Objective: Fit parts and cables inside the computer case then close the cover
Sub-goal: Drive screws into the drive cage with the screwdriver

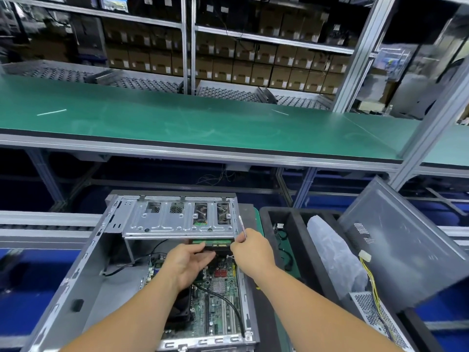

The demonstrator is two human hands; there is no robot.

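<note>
Case [83,280] open | both hands on card [212,243] under drive cage [177,219] edge

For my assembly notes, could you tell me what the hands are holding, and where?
Both hands hold a green memory module under the drive cage: the left hand beneath it, the right hand at its right end.

The computer case [83,270] under my hands is matt grey sheet metal; its drive cage [177,217] at the far end is brighter, stamped bare metal. Inside the case the motherboard [218,295] is green, faintly glossy. Right of the case, a crinkled translucent plastic bag [332,252] and the dull grey metal cover [403,250].
</note>
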